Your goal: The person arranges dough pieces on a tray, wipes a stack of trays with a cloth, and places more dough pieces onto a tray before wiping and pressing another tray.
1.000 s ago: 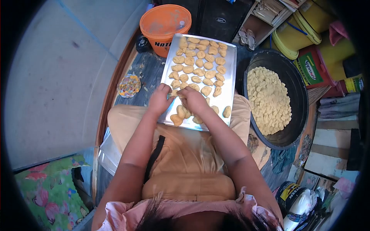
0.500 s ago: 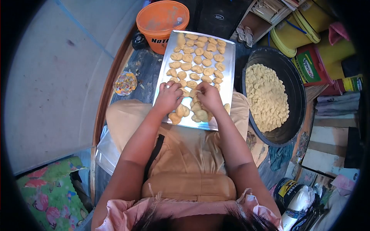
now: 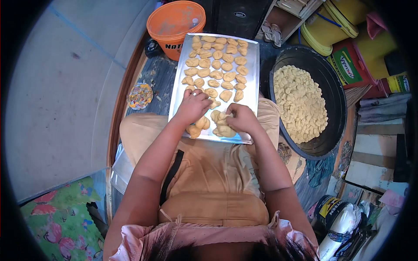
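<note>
A shiny metal tray (image 3: 176,98) lies across my lap, with rows of yellowish dough pieces (image 3: 216,75) over its far part. My left hand (image 3: 193,106) is at the tray's left side, its fingers bent down over dough among the lower rows; what is beneath them is partly hidden. Close to my wrist sit a few loose lumps (image 3: 202,123). On the right, my right hand (image 3: 243,118) has its fingertips closed on a dough piece at the edge of a small dough pile (image 3: 224,129) near the tray's front edge.
Right of my knee stands a big black basin (image 3: 305,153) with a heap of dough pieces (image 3: 300,104). An orange bucket (image 3: 174,32) is behind the tray. To the left lies a round patterned cloth pad (image 3: 140,96). Yellow buckets (image 3: 324,32) stand at the back right.
My right hand has moved from the lower rows back toward me, to the dough pile. My left hand stays in about the same place. The whole view has shifted slightly.
</note>
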`<action>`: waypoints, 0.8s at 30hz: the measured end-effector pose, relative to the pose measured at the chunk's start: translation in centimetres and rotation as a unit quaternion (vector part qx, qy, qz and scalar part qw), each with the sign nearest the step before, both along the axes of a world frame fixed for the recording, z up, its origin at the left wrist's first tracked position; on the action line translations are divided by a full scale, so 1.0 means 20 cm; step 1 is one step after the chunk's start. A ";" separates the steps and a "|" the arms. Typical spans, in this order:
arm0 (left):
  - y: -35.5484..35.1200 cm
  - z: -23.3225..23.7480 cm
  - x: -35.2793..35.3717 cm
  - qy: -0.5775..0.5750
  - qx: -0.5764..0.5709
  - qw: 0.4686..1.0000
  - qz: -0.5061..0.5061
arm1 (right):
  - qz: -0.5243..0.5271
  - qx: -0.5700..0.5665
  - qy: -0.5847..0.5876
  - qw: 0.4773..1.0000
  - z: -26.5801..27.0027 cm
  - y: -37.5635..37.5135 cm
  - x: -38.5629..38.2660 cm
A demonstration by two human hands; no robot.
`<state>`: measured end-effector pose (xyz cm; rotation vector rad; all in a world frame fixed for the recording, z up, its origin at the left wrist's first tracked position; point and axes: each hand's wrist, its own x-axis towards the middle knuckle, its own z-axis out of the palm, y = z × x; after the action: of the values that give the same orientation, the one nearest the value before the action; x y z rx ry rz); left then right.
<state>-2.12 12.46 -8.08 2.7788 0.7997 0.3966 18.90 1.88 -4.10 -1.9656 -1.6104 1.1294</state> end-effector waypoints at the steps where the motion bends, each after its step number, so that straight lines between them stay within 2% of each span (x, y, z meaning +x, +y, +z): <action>1: -0.02 0.01 0.01 -0.021 0.010 1.000 0.014 | -0.029 0.020 0.043 0.998 -0.03 -0.01 0.04; 3: -0.06 0.05 0.03 -0.041 0.000 0.999 0.018 | -0.087 0.058 0.129 0.986 -0.14 0.00 0.11; 4: -0.09 0.08 0.06 -0.041 -0.019 0.999 0.008 | -0.144 0.060 0.223 0.962 -0.16 0.01 0.12; 7: -0.16 0.06 0.12 -0.019 -0.022 0.999 -0.021 | -0.198 0.199 0.317 0.906 -0.17 0.06 0.14; 10: -0.23 0.04 0.12 0.006 -0.015 1.000 -0.015 | -0.092 0.189 0.095 0.973 -0.17 0.09 0.09; 11: -0.25 0.05 0.12 0.013 -0.015 1.000 -0.007 | -0.056 0.183 0.018 0.981 -0.18 0.09 0.07; 12: -0.27 0.05 0.11 0.010 -0.017 1.000 0.000 | 0.014 0.237 -0.015 0.971 -0.22 0.09 0.04; 13: -0.29 0.04 0.10 0.008 -0.018 1.000 0.008 | 0.044 0.216 -0.035 0.975 -0.21 0.08 0.00; 15: -0.29 0.06 0.08 -0.005 -0.009 1.000 0.015 | 0.036 0.219 -0.047 0.974 -0.17 0.06 0.01; 18: -0.29 0.07 0.07 -0.043 0.004 0.999 0.018 | -0.077 0.181 -0.093 0.976 -0.06 -0.01 0.07; 20: -0.28 0.06 0.11 -0.072 -0.009 0.997 0.020 | -0.066 0.158 -0.148 0.974 -0.07 -0.10 0.17; 21: -0.27 0.06 0.14 -0.052 -0.025 0.998 0.020 | -0.060 0.148 -0.176 0.971 -0.06 -0.13 0.21; 24: -0.23 0.04 0.23 0.007 -0.053 0.998 0.010 | -0.038 0.144 -0.125 0.981 -0.15 -0.22 0.29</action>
<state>2.46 7.89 -7.25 2.6796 0.8286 0.3279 24.71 -2.51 -7.06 -2.0142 -1.6932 0.5973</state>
